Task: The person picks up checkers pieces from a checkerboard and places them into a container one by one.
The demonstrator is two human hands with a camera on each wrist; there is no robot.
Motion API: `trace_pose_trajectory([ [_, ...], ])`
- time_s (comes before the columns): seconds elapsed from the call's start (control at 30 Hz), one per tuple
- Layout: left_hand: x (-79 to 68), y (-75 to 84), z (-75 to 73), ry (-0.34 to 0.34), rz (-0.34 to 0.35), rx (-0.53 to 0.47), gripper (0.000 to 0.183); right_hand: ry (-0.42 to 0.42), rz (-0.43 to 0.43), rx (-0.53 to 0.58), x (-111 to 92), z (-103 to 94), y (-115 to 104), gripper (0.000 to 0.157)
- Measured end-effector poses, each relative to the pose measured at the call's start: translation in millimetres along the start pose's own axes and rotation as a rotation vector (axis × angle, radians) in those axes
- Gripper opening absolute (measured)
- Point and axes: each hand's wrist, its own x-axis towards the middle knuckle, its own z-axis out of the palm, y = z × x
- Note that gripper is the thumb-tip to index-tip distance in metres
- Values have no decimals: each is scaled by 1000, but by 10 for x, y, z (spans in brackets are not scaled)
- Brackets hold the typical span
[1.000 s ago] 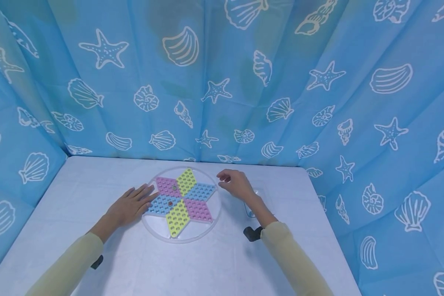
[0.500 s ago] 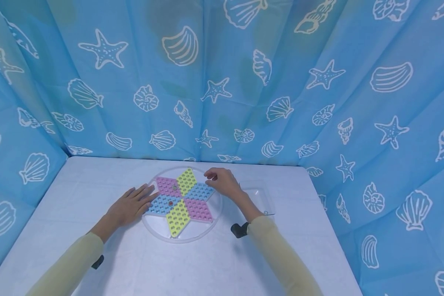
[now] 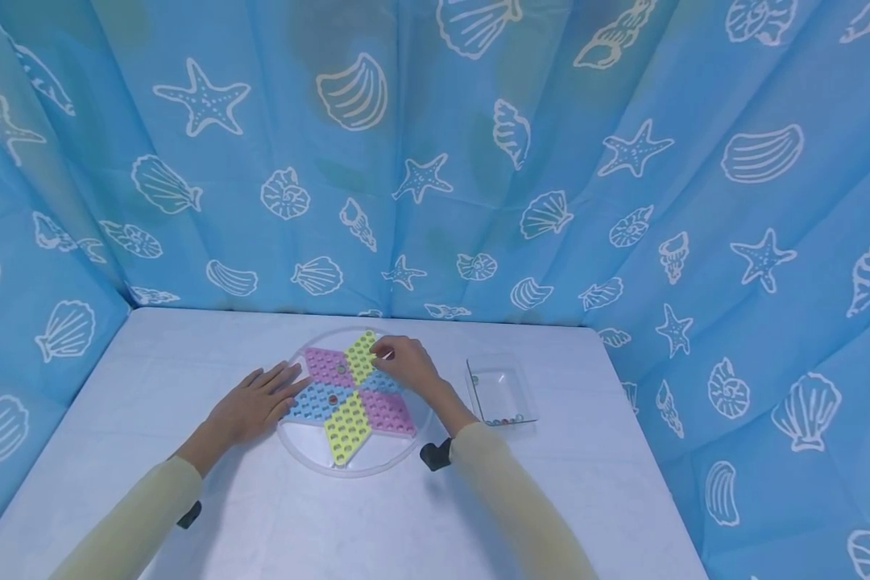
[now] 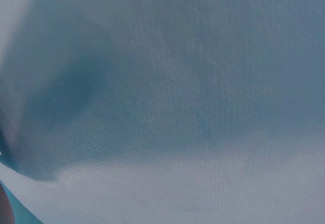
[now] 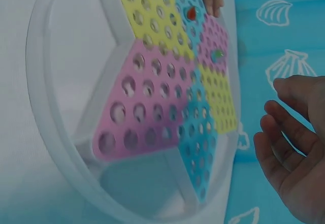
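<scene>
A Chinese checkers board (image 3: 347, 427), a star in pink, yellow and blue points inside a clear round rim, lies on the table. A reddish marble (image 5: 191, 13) sits in a blue point and a green marble (image 5: 217, 55) in a pink one. My left hand (image 3: 257, 407) lies flat, fingers spread, fingertips overlapping the board's left edge. Over the board's upper right hovers my right hand (image 3: 409, 366), fingers bent and thumb near the index fingertip. I cannot tell whether a marble is between them. The left wrist view shows only shadowed white cloth.
A clear square box (image 3: 503, 387) stands right of the board, with several marbles (image 3: 503, 420) along its near side and another marble (image 3: 475, 379) at its left. White cloth (image 3: 333, 532) covers the table. A blue shell-print curtain (image 3: 435, 234) hangs behind and at the sides.
My right hand has moved left from between the box and the board to over the board's upper right, uncovering the box. My left hand has stayed still.
</scene>
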Motion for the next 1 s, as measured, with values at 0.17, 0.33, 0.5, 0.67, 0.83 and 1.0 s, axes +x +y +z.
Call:
trace_pose_trajectory([
  [0.17,-17,-17,16,-3,-4,-13,59,-20,19,7,73,160,-28,24],
  [0.33,-26,-28,24,-13,-5,-1,59,-18,-3,4,134,304,-13,22],
  [0.5,-25,-37,29,-7,0,3,59,-21,-30,33,176,402,-10,24],
  [0.67,-12,-31,28,6,-1,-6,59,-29,-31,22,195,477,-37,25],
  [0.83,-1,-17,11,17,-1,-6,57,-10,-13,-13,209,552,-42,25],
  [1.0,4,-10,-4,26,10,-5,56,3,21,-41,212,597,-67,26],
])
